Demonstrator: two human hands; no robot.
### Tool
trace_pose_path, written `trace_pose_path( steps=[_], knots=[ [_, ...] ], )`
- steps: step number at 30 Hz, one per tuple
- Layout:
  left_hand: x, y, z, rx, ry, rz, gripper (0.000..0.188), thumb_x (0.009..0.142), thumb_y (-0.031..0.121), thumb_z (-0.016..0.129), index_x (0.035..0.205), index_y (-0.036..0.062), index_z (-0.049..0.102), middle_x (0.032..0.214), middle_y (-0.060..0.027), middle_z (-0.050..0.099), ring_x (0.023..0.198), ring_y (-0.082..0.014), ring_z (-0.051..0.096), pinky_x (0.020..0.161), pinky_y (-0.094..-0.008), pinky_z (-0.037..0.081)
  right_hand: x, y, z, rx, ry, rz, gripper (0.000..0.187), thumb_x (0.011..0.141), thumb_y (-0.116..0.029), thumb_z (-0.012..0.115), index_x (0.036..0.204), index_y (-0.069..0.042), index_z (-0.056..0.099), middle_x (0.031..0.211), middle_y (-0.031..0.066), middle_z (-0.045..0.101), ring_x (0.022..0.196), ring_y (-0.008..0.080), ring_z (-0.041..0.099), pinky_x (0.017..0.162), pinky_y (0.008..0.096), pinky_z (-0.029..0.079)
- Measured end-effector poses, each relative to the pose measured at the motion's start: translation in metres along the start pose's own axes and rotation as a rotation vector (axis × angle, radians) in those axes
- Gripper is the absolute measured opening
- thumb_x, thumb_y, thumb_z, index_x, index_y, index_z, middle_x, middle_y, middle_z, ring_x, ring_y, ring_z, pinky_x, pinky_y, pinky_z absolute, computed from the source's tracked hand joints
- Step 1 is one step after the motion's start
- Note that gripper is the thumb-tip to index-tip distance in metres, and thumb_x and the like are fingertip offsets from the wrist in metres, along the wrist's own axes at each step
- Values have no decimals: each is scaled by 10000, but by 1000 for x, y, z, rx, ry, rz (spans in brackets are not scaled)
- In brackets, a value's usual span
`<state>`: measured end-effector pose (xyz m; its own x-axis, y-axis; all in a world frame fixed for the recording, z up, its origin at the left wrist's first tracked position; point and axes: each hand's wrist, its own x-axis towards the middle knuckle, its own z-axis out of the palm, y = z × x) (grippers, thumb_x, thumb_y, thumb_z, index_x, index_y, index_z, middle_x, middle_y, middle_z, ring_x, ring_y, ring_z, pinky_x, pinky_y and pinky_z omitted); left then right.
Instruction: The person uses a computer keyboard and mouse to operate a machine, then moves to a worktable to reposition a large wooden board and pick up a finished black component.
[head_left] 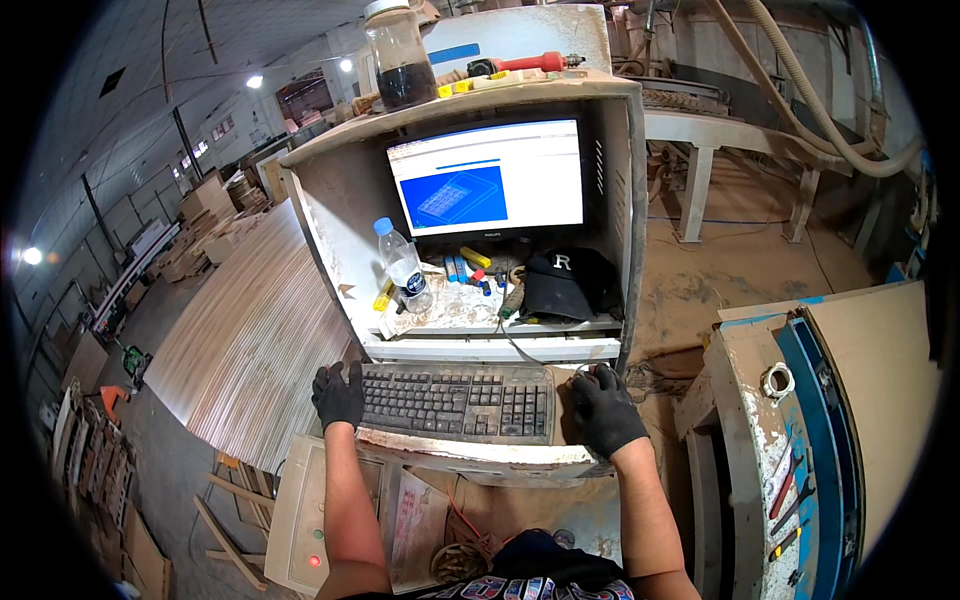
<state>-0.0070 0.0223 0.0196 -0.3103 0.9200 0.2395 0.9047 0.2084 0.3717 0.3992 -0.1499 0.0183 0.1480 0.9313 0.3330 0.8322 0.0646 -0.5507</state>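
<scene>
Nearest the camera, a black printed shirt (505, 588) occupies the lower edge. Left black-gloved hand (338, 398) is at the left end of a dusty, black, rectangular keyboard (455, 403) on a pale, worn shelf (480, 449). Right black-gloved hand (606, 412) curves beside the keyboard's right end. Whether either grip is closed cannot be told.

Beyond and between the hands (338, 397), the screen (545, 190) glares, its white areas washed out, inside a dimmer cabinet (322, 225). Ceiling lamps (255, 81) flare far ahead to their left; around them, fisheye distortion bends straight edges toward dark, vignetted corners.
</scene>
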Motion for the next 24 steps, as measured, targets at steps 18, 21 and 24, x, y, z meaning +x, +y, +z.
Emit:
trace_pose_path(
  steps=[18, 21, 24],
  knots=[
    [-4, 6, -5, -20, -9, -13, 644, 978, 605, 438, 1374, 110, 551, 1540, -206, 377, 1445, -373, 301, 1147, -546, 265, 1, 2, 0, 10, 19, -9, 416, 804, -144, 707, 1210, -117, 622, 1303, 206, 547, 1229, 428, 511, 1023, 484, 460],
    [-2, 5, -3, -24, -9, -7, 646, 979, 602, 438, 1378, 106, 546, 1543, -205, 372, 1445, -374, 300, 1147, -550, 263, 1, 6, 3, -1, 39, -27, 403, 804, -147, 702, 1198, -113, 622, 1288, 206, 550, 1219, 431, 515, 1017, 487, 462],
    [-2, 3, -3, -18, -4, -2, 648, 978, 605, 438, 1378, 106, 546, 1539, -203, 378, 1445, -374, 299, 1147, -549, 264, 1, 3, 2, -16, 47, -37, 405, 796, -142, 700, 1191, -108, 621, 1283, 209, 551, 1217, 434, 515, 1016, 488, 461]
  ],
)
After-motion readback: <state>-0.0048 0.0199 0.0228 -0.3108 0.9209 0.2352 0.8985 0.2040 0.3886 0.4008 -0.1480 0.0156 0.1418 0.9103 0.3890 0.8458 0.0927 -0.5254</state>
